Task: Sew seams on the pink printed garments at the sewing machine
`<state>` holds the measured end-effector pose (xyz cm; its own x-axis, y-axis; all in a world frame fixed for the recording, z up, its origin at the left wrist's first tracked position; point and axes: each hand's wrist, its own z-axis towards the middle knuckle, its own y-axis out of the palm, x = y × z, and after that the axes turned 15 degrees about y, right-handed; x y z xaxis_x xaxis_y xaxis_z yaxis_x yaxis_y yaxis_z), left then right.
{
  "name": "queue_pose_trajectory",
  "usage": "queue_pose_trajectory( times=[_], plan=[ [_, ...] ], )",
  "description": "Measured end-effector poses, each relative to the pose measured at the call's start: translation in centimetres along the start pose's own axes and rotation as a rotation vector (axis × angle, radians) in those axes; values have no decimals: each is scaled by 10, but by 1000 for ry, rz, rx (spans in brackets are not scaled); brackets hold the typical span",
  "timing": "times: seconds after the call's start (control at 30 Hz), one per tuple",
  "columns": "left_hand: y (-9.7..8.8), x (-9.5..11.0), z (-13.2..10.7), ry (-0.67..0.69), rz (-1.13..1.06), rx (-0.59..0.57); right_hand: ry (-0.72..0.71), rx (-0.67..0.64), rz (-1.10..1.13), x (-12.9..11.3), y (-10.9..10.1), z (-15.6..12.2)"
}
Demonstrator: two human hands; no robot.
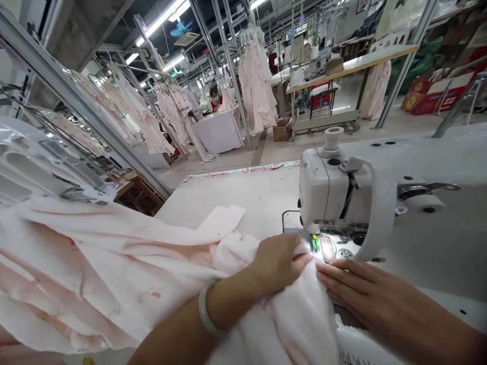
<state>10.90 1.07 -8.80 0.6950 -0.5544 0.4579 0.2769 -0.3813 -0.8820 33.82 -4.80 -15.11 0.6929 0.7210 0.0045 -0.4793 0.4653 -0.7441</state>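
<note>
A pale pink garment (178, 274) spreads from the left across the sewing table, its edge running up to the sewing machine (323, 177). My left hand (279, 258), with a light bangle on the wrist, pinches a fold of this cloth just left of the presser foot (315, 242), which has green and yellow parts. Flat and with fingers stretched out, my right hand (357, 289) rests against the cloth edge in front of the lit needle area. The needle itself is too small to make out.
The white table top (243, 195) extends behind the machine. A metal post (87, 111) slants down on the left, near hanging garments (133, 101). More garments (258, 81) hang farther back. A person (215, 97) sits at a distant workstation. Red boxes (437, 94) stand at the right.
</note>
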Motion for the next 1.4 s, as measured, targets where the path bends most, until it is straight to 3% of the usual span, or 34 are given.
queue_pose_trajectory(
  times=[0.13, 0.37, 0.9, 1.17, 1.4],
  plan=[
    [5, -8, 1, 91, -8, 65, 32, -30, 24, 0, 2, -3],
    [5, -8, 2, 46, -30, 60, 116, -37, 73, -3, -1, -1],
    [6, -11, 23, 47, 30, 68, 127, -88, -2, 15, 3, -2],
    [-4, -9, 17, 88, -115, 88, 56, -1, -65, 9, -6, 5],
    [-5, -6, 15, 95, -160, 84, 78, -9, -31, 6, -5, 2]
  ],
)
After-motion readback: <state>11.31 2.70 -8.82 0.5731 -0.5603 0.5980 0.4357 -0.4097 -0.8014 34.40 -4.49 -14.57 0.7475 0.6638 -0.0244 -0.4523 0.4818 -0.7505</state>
